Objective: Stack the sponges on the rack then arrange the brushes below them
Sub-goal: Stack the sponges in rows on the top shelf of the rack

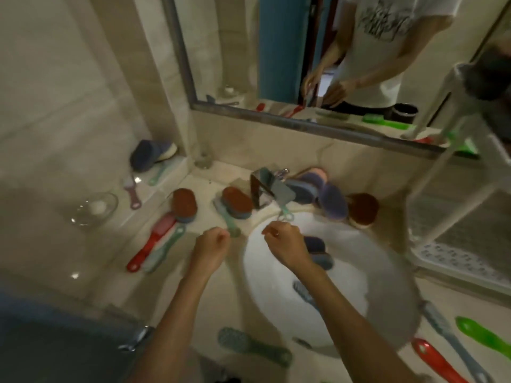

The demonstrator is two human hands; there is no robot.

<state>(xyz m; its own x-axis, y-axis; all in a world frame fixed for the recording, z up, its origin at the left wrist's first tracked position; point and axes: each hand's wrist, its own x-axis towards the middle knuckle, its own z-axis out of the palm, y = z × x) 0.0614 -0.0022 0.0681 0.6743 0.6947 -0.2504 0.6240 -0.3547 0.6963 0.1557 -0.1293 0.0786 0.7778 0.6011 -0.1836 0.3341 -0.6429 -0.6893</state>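
Above the sink [392, 299], left hand [211, 243] and right hand [284, 241] clenched, empty; two red brushes [150, 244] [437, 360]

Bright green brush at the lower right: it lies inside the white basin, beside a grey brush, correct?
Not quite. The head view shows the bright green brush lying on the counter, outside the white basin and to its right. It does lie beside a grey brush, as you said.
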